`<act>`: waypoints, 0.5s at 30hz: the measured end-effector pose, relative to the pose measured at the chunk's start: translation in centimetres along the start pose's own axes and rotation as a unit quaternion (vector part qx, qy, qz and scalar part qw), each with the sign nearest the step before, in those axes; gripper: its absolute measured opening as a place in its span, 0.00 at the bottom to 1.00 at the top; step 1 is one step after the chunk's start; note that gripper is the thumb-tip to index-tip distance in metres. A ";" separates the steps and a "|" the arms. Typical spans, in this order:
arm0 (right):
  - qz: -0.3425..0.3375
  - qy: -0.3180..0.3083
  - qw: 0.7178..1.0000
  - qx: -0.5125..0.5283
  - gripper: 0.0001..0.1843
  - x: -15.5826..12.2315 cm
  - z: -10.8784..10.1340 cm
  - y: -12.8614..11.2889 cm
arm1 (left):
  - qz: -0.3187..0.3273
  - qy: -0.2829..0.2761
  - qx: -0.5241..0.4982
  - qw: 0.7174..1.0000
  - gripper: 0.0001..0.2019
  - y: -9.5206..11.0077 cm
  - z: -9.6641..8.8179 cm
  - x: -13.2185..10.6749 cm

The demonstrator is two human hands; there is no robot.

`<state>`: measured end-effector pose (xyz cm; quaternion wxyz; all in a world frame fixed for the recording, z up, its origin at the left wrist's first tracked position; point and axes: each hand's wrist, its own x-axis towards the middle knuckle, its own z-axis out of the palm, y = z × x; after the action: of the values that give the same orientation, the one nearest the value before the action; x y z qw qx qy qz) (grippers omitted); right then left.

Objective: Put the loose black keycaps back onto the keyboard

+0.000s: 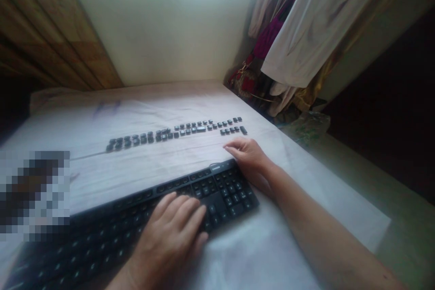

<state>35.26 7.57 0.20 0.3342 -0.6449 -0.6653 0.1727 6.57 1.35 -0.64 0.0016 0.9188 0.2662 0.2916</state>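
Note:
A black keyboard [234, 186] lies at a slant across the near part of the cloth-covered surface. My left hand [176, 224] rests on it, fingers slightly bent and lying over the keys left of the number pad; they hide the keys beneath. At the keyboard's upper right corner, my right hand [249, 158] stands on its side against the edge, fingers stretched leftward with nothing visible in them. Beyond the keyboard, several loose black keycaps [201, 129] lie in rough rows, with a longer keycap [243, 130] at the right end, just past my right fingertips.
A pale, wrinkled cloth [163, 99] covers the surface, its edge dropping off at the right. Behind it stand a pale wall [170, 31] and a brown curtain [68, 31]. Hanging clothes [299, 31] and a clear plastic bag [306, 127] are at the right. A pixelated patch hides the left side.

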 end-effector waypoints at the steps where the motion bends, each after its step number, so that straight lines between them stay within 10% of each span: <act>1: 0.001 0.000 1.000 -0.030 0.11 0.2 -0.2 0.3 | -0.004 0.004 0.001 1.000 0.15 0.0 0.3 -0.1; 15: -0.029 0.012 0.964 -0.263 0.12 5.9 -1.2 3.2 | 0.100 0.127 0.109 0.981 0.14 -2.4 3.5 -0.8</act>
<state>38.71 13.45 0.27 0.1660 -0.6923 -0.7017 -0.0264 6.69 3.56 -4.38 -0.1613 0.8911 0.2011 0.3736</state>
